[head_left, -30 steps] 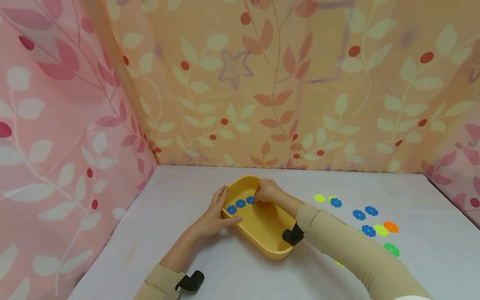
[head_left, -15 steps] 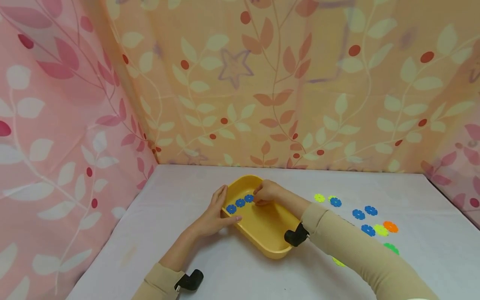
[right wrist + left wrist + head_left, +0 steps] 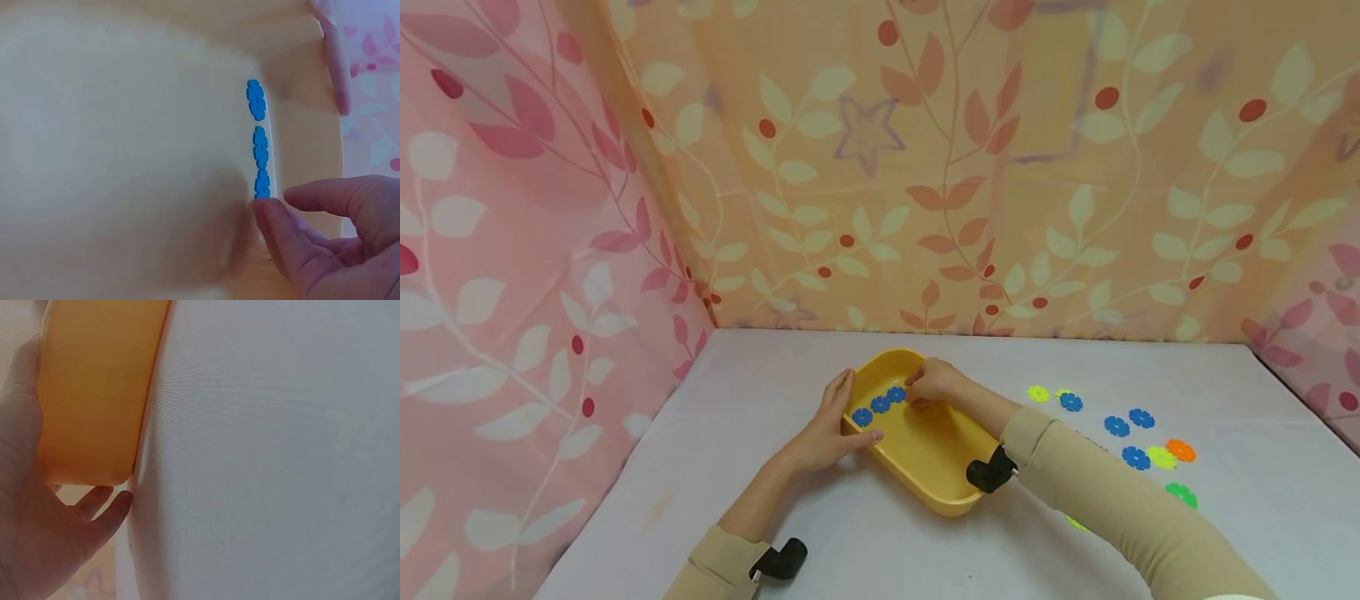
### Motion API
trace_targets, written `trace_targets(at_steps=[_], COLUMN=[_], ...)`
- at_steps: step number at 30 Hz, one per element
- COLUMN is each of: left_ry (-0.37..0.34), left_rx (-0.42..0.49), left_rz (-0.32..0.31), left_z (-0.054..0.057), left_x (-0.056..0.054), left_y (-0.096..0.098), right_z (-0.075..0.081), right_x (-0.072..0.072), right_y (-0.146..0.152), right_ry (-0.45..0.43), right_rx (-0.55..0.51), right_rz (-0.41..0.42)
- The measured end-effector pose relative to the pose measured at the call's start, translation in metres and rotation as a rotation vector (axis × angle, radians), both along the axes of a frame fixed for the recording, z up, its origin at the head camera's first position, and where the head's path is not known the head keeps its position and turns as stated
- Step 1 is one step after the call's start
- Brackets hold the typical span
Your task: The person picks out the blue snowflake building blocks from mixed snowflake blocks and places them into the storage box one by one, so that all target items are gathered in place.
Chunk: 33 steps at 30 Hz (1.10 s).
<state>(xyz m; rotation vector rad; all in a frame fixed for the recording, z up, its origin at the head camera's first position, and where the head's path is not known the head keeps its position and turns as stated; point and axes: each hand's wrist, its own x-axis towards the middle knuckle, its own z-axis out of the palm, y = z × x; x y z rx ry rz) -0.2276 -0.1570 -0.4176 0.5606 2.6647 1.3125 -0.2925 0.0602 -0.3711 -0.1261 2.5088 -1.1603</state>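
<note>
A yellow plastic tub [image 3: 936,450] lies on the table, turned at an angle. My left hand [image 3: 820,437] grips its left end, thumb over the near rim and fingers along the outside. In the left wrist view, fingertips [image 3: 115,509] reach beneath the tub's corner. Three blue flower-shaped discs [image 3: 880,404] form a row along the end wall inside. My right hand [image 3: 934,382] reaches into the tub beside the row's far end. The right wrist view has its fingertips [image 3: 265,209] at the edge of the nearest blue disc [image 3: 262,184], with the thumb held apart.
Right of the tub, loose flower discs lie scattered on the white cloth [image 3: 647,500]: several blue discs [image 3: 1117,427], yellow ones [image 3: 1162,458], an orange one [image 3: 1181,451] and a green one [image 3: 1182,495]. Patterned curtains [image 3: 865,208] stand behind and at the sides.
The disc by my right hand has shifted slightly left, against the middle one. My right fingers have loosened and spread a little. The left hand and tub hold their place.
</note>
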Motion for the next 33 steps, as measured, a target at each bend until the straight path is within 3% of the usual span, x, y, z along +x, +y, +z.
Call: trace_targets(at_steps=[9, 21, 29, 33], left_ry=[0.009, 0.022, 0.01, 0.008], left_rx=[0.006, -0.004, 0.003, 0.0], left_rz=[-0.011, -0.014, -0.015, -0.013], left_z=[0.001, 0.002, 0.002, 0.001], left_x=[0.0, 0.0, 0.001, 0.0], left_y=[0.0, 0.001, 0.0, -0.001], right_z=[-0.004, -0.004, 0.003, 0.013], right_x=[-0.001, -0.003, -0.004, -0.004], right_y=[-0.003, -0.001, 0.002, 0.01], right_ry=[-0.074, -0.085, -0.049, -0.056], right_rx=[-0.167, -0.167, -0.164, -0.303], right_rz=[0.059, 0.013, 0.025, 0.015])
